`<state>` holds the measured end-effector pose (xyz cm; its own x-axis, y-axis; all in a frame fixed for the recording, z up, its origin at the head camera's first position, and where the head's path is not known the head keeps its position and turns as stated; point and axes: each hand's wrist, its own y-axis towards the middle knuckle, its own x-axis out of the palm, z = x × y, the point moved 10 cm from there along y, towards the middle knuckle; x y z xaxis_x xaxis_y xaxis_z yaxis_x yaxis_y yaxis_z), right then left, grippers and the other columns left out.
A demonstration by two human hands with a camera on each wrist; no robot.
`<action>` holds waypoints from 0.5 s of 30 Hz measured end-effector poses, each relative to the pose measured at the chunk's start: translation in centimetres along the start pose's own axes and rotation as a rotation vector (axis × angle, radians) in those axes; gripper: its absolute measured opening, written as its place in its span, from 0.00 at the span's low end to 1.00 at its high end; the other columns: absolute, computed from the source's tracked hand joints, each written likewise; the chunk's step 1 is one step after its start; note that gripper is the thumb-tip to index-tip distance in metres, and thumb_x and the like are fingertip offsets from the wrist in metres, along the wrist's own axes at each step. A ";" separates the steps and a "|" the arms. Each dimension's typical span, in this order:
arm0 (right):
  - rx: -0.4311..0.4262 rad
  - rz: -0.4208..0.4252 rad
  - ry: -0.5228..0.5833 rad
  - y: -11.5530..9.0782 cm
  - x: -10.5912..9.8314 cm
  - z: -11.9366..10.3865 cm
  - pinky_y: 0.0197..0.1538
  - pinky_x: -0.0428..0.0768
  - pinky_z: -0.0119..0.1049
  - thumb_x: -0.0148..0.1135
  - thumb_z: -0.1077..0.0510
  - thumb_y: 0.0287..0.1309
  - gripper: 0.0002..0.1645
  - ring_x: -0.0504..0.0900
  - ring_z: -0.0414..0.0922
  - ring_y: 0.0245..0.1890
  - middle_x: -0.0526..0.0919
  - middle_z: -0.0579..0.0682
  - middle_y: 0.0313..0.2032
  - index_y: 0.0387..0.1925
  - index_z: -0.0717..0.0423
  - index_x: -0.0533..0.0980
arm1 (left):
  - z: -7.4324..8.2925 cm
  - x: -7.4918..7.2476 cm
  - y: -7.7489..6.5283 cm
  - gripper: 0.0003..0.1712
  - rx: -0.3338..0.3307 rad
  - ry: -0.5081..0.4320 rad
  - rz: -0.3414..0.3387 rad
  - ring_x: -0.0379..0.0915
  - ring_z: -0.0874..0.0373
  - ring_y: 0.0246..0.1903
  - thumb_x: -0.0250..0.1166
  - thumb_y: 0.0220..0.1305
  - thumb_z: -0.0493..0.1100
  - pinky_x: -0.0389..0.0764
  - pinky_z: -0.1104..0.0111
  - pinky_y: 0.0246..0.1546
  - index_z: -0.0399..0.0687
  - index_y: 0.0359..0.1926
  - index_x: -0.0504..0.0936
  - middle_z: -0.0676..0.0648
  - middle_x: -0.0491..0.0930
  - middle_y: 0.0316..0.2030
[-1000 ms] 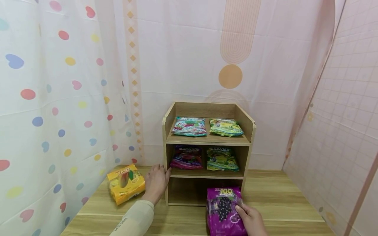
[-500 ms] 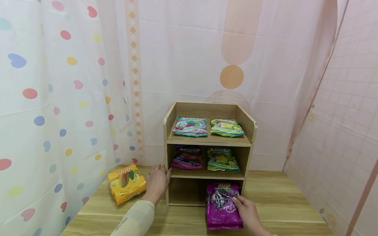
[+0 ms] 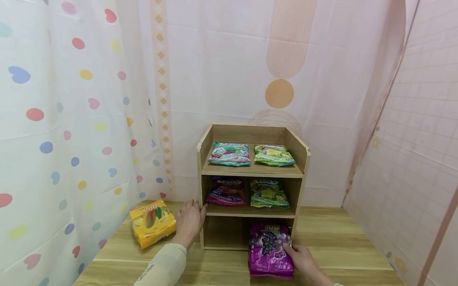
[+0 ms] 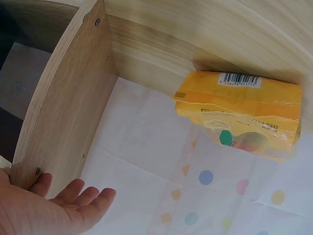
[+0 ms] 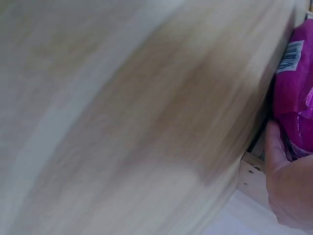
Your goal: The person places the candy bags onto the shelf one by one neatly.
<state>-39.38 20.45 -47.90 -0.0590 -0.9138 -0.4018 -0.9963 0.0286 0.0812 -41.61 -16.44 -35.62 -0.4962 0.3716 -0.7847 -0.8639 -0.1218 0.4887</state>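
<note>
My right hand (image 3: 303, 260) grips the right edge of a purple candy bag (image 3: 268, 254) with a grape picture, thumb on the front. The bag's top end is inside the lower right of the small wooden shelf (image 3: 225, 232), while its bottom end sticks out in front. The right wrist view has part of the purple bag (image 5: 293, 93) at its right edge. My left hand (image 3: 189, 224) rests against the shelf's left side panel. In the left wrist view, the fingers of my left hand (image 4: 54, 210) are loosely extended beside that panel, holding nothing.
A yellow mango candy bag (image 3: 154, 224) lies on the wooden table (image 3: 332, 242), left of my left hand. The top shelf carries a teal bag (image 3: 230, 154) and a yellow-green bag (image 3: 274, 155). On the middle shelf are a dark berry bag (image 3: 226, 192) and a green-yellow bag (image 3: 269, 194).
The purple bag has moved away from me, its top end going into the bottom compartment. My right hand has travelled forward with it. My left hand has stayed at the shelf's side.
</note>
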 end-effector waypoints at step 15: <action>-0.377 0.152 -0.593 -3.7 -0.8 -4.7 0.56 0.74 0.59 0.70 0.51 0.58 0.26 0.78 0.64 0.52 0.80 0.66 0.52 0.50 0.69 0.80 | 0.2 -0.4 -0.2 0.25 0.014 -0.006 0.037 0.69 0.36 0.58 0.56 0.73 0.52 0.69 0.40 0.56 0.31 0.48 0.82 0.31 0.77 0.55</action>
<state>-35.34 19.15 -43.60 -0.3261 -0.5340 -0.7801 -0.8911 -0.1019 0.4422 -41.24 -16.41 -35.30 -0.5272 0.3725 -0.7638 -0.8438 -0.1231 0.5224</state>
